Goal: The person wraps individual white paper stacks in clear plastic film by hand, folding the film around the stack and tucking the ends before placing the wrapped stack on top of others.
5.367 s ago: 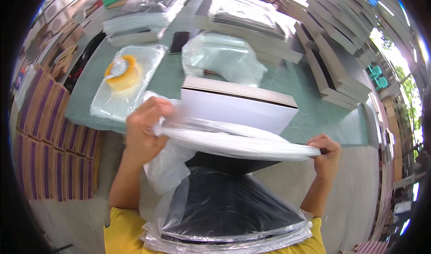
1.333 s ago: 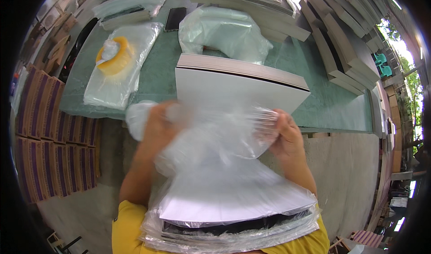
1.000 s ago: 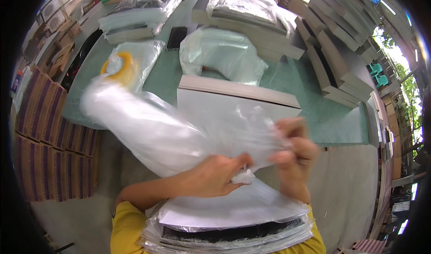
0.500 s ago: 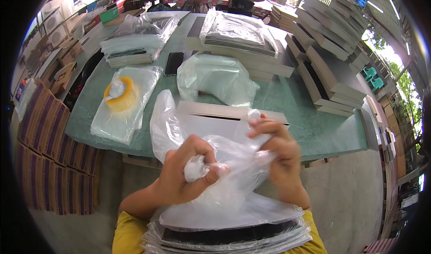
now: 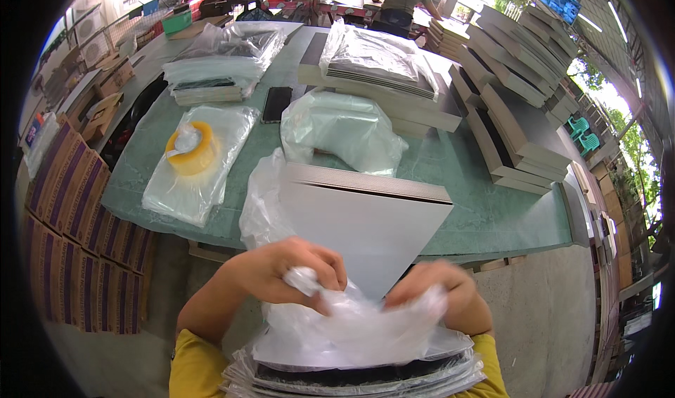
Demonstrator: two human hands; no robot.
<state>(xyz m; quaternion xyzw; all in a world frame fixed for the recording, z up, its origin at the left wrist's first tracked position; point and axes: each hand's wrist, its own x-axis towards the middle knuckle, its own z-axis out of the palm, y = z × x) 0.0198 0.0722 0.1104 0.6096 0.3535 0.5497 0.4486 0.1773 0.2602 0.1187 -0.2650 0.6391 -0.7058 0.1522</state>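
My left hand (image 5: 299, 270) is closed on a bunched edge of a clear plastic bag (image 5: 365, 328). On the other side, my right hand (image 5: 437, 285), blurred by motion, grips the same plastic. Crumpled film spreads between the two hands, above a stack of plastic-wrapped boards (image 5: 358, 380) close to my body. Just beyond my hands, a stack of white-faced boards (image 5: 358, 219) stands tilted at the table's near edge. Loose clear film (image 5: 264, 194) covers its left side. The fingertips of both hands are partly hidden by the plastic.
On the green table (image 5: 485, 219) lie a yellow tape roll (image 5: 191, 152) on flat plastic bags (image 5: 211, 190), a black phone (image 5: 277, 105) and a crumpled bag (image 5: 344, 131). Grey board stacks (image 5: 520, 131) rise at right. Cartons (image 5: 84, 222) stand at left. A person (image 5: 404, 4) is at the back.
Both hands have come down toward my body, pulling the plastic lower. More of the white board's face now shows. The person at the back has shifted to the right.
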